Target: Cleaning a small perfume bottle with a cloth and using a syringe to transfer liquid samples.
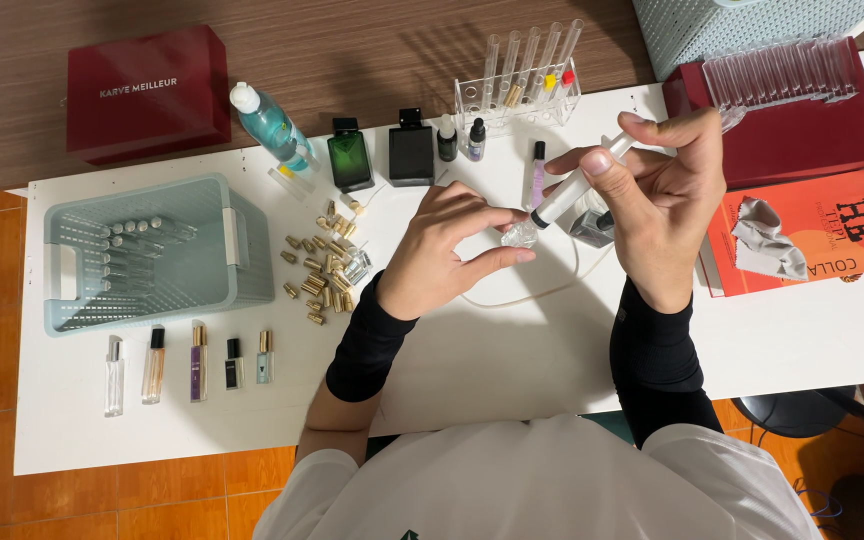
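A clear plastic syringe with a dark tip (574, 186) is gripped in the closed right hand (664, 205), the thumb set near its plunger end, and its tip is held at the mouth of a small clear glass vial (522, 233). The vial is pinched between thumb and fingers of the left hand (444, 252), just above the white tabletop (512, 350). A slip of the tip off the narrow mouth would likely spill liquid onto the tabletop; too hard a press could overfill the vial. Just beside the left wrist lies a scatter of small gold caps (322, 275), easily swept by the forearm. Open room lies toward the near edge; the far side is crowded by a clear acrylic tube rack (518, 100) and 2 square bottles.
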